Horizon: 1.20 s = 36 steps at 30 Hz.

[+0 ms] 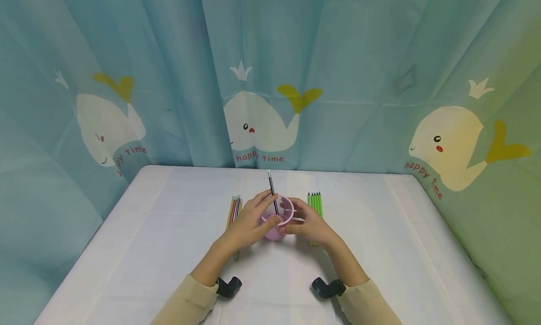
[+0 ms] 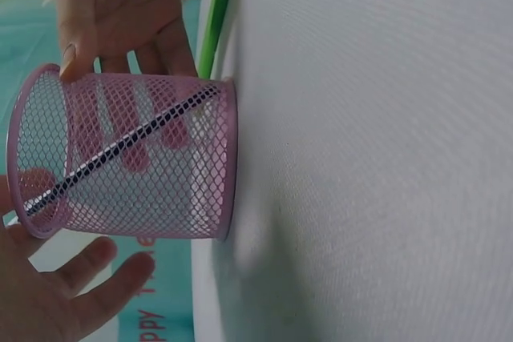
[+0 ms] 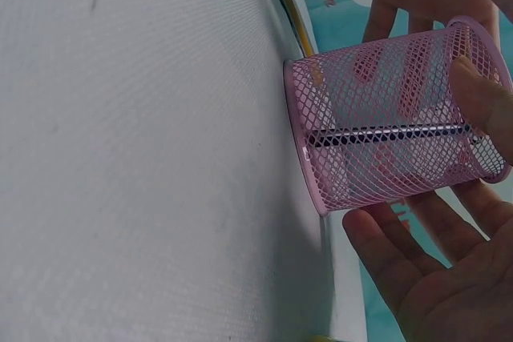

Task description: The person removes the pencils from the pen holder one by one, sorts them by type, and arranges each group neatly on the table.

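A pink mesh pen holder (image 1: 275, 234) is between both hands, its base right at the white tabletop. One black pencil (image 2: 120, 146) leans diagonally inside, its white end sticking out above the rim. From the left side, my left hand (image 1: 249, 221) holds the holder near its rim, thumb in front and index fingertip beside the pencil; other fingers spread away from the mesh. On the opposite side, my right hand (image 1: 310, 224) holds it with the thumb at the near rim and the fingers behind. Through the mesh, fingers show in both wrist views.
Several green pencils (image 1: 314, 200) lie in a row right of the holder. To its left are several mixed-colour pencils (image 1: 234, 205), partly hidden by the left hand. A white-covered table (image 1: 169, 207) ends at a blue whale-print curtain (image 1: 359, 57).
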Available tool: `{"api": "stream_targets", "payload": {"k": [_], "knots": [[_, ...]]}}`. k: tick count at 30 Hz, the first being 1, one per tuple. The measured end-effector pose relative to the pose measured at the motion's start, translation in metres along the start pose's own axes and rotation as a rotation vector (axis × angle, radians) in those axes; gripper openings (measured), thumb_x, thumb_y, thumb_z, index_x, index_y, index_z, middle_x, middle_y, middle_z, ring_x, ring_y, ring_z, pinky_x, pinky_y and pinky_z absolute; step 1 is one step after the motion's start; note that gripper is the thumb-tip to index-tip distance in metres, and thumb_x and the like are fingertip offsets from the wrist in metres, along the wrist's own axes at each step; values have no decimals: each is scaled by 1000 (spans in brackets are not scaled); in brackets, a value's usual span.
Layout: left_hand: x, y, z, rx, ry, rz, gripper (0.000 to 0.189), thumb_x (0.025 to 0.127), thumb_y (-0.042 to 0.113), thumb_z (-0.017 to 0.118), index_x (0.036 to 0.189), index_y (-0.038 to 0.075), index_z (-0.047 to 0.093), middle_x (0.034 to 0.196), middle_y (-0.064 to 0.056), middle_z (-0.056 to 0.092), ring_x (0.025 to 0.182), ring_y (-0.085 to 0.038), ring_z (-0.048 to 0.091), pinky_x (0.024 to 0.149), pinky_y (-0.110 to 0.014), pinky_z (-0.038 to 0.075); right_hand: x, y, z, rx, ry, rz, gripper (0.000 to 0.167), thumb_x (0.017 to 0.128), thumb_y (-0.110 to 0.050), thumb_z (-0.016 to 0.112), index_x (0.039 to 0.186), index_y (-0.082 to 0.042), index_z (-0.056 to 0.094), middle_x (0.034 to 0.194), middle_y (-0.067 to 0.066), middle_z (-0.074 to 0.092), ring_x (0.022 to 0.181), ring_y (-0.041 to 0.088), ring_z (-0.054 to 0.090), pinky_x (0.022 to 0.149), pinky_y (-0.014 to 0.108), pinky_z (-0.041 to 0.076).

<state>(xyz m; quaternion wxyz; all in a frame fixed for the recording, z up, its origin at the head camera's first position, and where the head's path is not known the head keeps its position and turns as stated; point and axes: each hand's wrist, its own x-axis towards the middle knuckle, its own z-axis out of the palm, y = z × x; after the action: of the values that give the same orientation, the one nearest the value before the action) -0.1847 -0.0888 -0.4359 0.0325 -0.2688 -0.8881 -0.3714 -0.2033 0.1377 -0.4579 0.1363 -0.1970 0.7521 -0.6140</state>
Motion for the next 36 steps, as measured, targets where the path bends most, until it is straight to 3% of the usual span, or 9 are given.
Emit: {"api": "stream_targets", "payload": {"k": [8,15,25,36], "knots": [[0,0,-2,-2,39,3,66,99,59,47,149,16,48,155,-11,39,141,-37,39,111,-62,39,0,0,0,-12,3,-6,77,78,-7,83,146,-7,45,142,17,53,128,38,53,110,47,47],[-2,3,-8,-15,63,-24,58,99,52,55,146,19,52,152,-6,43,141,-30,40,111,-60,41,-1,1,0,-33,-8,-18,75,79,-8,82,145,-9,46,141,14,54,128,37,54,111,49,45],[-2,9,-17,-26,127,15,54,98,49,58,141,16,57,146,-4,49,137,-26,45,109,-57,44,-1,1,0,-35,5,-16,74,78,-6,82,144,-9,47,141,15,54,126,37,55,110,49,46],[-4,16,-27,-33,150,24,53,97,45,61,141,16,57,145,-3,49,137,-25,45,109,-57,43,-2,-2,1,-43,11,-8,76,78,-9,83,145,-9,46,143,15,53,127,37,54,110,50,45]]}}
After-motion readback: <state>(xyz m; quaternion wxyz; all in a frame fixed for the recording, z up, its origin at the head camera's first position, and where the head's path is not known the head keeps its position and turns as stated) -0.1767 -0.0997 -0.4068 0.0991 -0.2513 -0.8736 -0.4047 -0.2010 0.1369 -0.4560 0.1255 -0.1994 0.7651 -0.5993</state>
